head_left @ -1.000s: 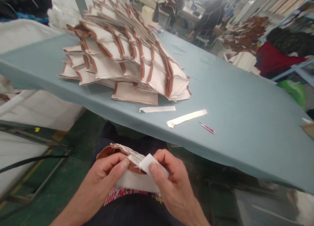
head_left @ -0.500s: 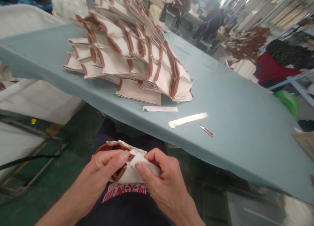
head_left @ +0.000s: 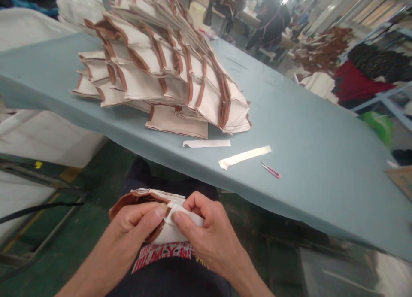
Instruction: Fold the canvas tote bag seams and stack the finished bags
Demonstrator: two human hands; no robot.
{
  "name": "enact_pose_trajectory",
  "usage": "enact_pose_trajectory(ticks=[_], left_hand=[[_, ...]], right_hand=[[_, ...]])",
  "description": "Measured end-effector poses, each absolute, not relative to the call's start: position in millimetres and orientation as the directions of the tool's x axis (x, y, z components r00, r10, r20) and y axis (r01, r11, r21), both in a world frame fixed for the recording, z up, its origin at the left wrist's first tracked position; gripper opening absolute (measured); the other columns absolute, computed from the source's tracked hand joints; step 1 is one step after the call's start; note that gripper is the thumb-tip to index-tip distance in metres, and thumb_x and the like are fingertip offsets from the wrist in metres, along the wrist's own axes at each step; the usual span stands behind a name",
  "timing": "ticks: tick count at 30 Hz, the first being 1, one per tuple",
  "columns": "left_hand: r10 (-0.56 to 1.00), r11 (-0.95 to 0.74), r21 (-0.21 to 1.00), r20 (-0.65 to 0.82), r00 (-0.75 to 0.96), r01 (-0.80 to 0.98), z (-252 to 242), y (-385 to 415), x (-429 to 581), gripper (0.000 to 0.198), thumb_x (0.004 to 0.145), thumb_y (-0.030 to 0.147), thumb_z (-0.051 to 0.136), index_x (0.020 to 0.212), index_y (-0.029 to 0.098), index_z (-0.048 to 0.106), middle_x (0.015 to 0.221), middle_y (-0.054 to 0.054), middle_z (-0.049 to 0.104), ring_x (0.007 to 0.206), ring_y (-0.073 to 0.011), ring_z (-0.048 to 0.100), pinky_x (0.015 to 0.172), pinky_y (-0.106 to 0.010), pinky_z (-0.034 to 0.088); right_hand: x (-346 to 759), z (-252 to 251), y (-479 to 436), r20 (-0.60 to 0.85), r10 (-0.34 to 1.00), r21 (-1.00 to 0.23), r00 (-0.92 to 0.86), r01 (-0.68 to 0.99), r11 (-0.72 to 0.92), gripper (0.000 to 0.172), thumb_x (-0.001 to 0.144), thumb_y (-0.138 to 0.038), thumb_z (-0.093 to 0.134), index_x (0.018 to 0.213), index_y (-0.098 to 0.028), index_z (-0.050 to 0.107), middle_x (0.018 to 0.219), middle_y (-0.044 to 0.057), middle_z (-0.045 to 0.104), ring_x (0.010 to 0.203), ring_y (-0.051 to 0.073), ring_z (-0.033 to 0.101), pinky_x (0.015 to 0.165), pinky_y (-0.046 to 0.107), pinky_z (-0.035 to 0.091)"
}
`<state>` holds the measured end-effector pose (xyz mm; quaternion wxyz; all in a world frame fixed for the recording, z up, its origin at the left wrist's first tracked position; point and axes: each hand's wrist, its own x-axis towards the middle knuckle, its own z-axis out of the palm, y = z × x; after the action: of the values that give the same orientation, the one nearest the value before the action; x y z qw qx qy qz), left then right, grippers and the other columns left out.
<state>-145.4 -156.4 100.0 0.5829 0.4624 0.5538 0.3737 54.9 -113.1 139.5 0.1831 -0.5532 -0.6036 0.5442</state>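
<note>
A cream fabric piece with brown trim (head_left: 141,198) rests in my lap, below the table edge. My left hand (head_left: 135,228) pinches its near edge with thumb and fingers. My right hand (head_left: 206,237) is closed on a small white strip (head_left: 188,219) pressed against the same edge, thumb touching the left thumb. On the blue-grey table (head_left: 305,159) stands a big fanned stack of like cream-and-brown pieces (head_left: 164,69).
Two loose white strips (head_left: 244,156) and a small pink-handled cutter (head_left: 271,170) lie on the table past the stack. A person stands at the far end (head_left: 270,22). Heaps of brown, black and red material fill shelves at right. White sacks sit at left.
My right hand has folded the white strip down and drawn it in against the piece's edge. Both hands have shifted slightly left and closer together.
</note>
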Motion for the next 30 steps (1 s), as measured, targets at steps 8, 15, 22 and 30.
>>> enact_pose_trajectory(ticks=[8, 15, 22, 30], left_hand=[[0.945, 0.304, 0.943, -0.316, 0.083, 0.133, 103, -148, -140, 0.062, 0.103, 0.071, 0.065, 0.065, 0.022, 0.07, 0.06, 0.001, 0.055, 0.058, -0.0164, 0.045, 0.049, -0.026, 0.04], [0.94, 0.318, 0.931, -0.334, 0.066, 0.181, 102, -147, -140, 0.06, 0.107, 0.069, 0.062, 0.072, 0.023, 0.077, 0.062, 0.001, 0.059, 0.061, -0.0191, 0.052, 0.056, -0.026, 0.049], [0.898, 0.441, 0.897, -0.44, -0.029, 0.033, 104, -152, -123, 0.034, 0.092, 0.057, 0.082, 0.097, 0.024, 0.09, 0.081, -0.003, 0.082, 0.077, -0.0253, 0.075, 0.074, -0.03, 0.064], [0.938, 0.343, 0.934, -0.334, -0.089, 0.105, 96, -159, -117, 0.029, 0.094, 0.051, 0.076, 0.088, 0.025, 0.086, 0.071, 0.0, 0.074, 0.062, -0.0199, 0.062, 0.065, -0.027, 0.058]], right_hand=[[59, 135, -102, -0.396, 0.852, -0.868, -0.343, 0.444, -0.224, 0.031, 0.09, -0.047, 0.069, 0.075, -0.026, 0.053, 0.063, -0.007, 0.054, 0.059, 0.013, 0.044, 0.061, 0.027, 0.03], [66, 122, -98, -0.41, 0.84, -0.873, -0.356, 0.419, -0.249, 0.036, 0.093, -0.05, 0.076, 0.077, -0.025, 0.056, 0.066, -0.006, 0.058, 0.062, 0.013, 0.047, 0.06, 0.026, 0.031], [70, 117, -97, -0.39, 0.852, -0.885, -0.35, 0.396, -0.243, 0.035, 0.095, -0.047, 0.078, 0.077, -0.024, 0.058, 0.067, -0.007, 0.057, 0.063, 0.013, 0.046, 0.06, 0.026, 0.031], [67, 109, -102, -0.405, 0.837, -0.9, -0.368, 0.323, -0.294, 0.04, 0.096, -0.046, 0.084, 0.077, -0.023, 0.058, 0.067, -0.007, 0.056, 0.065, 0.011, 0.047, 0.059, 0.024, 0.031]])
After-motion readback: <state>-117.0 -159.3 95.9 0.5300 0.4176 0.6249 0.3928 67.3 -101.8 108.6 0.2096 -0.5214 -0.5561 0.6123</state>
